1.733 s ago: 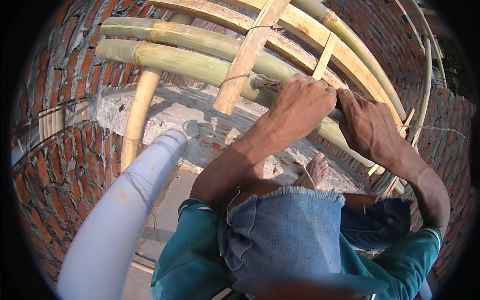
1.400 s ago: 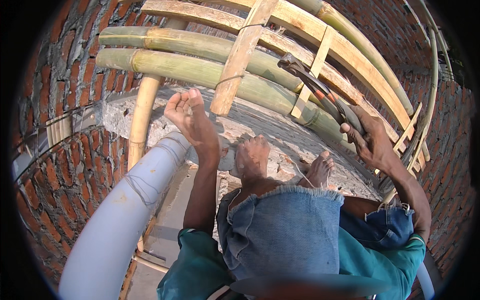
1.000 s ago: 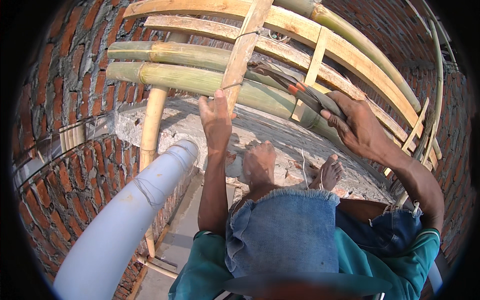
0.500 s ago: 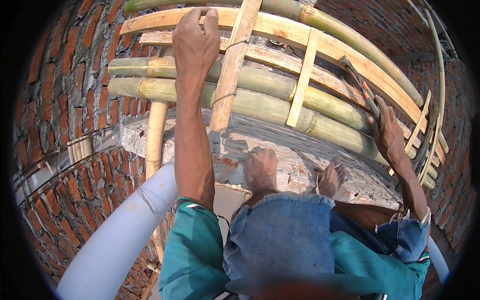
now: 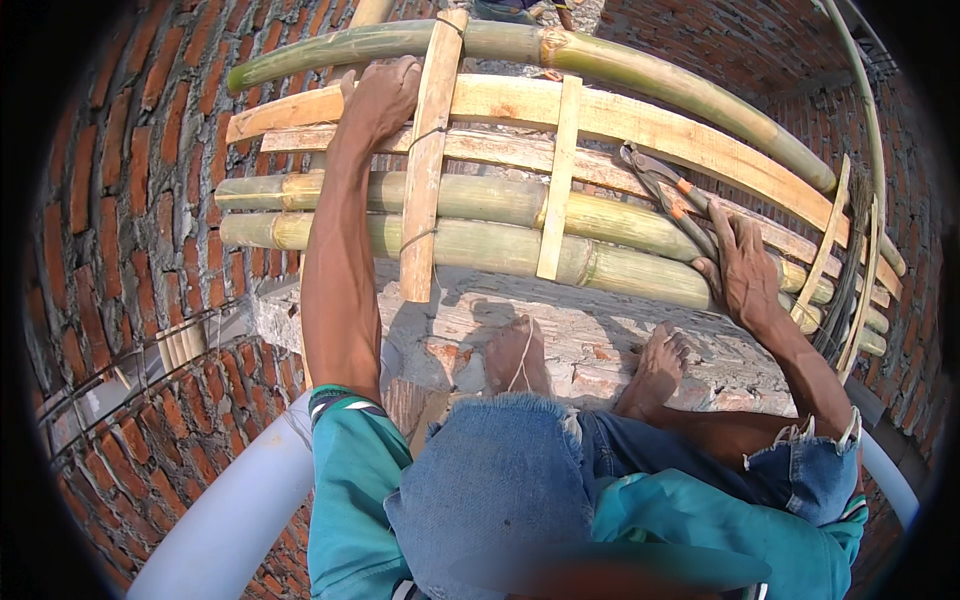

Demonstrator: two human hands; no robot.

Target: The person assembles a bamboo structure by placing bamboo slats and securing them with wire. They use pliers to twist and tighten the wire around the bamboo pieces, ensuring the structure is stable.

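Observation:
My left hand [image 5: 382, 98] is closed over a long pale plank [image 5: 620, 112], just left of a wooden cross slat [image 5: 422, 200] tied with thin dark wire. In my right hand [image 5: 745, 268] are the handles of metal pincers [image 5: 668, 200] with orange marks; its index finger stretches forward. The handles are spread a little, and the jaws lie over a rougher plank [image 5: 510, 150]. Below run two green bamboo poles [image 5: 490, 245], crossed by a narrower slat [image 5: 558, 190]. A third bamboo pole [image 5: 660, 68] lies on the far side.
My bare feet [image 5: 655, 365] stand on a rough masonry ledge [image 5: 730, 375]. Brick walls [image 5: 150, 200] rise at both sides. A pale blue pipe [image 5: 235, 515] slants at lower left. Thin wire strands [image 5: 845, 290] lie at the right end. Part of another person [image 5: 505, 10] shows at the top.
The view has shifted, and the bamboo frame sits lower in it. The pincers have moved left and down off the upper plank, with their handles now apart. My left hand still grips the plank.

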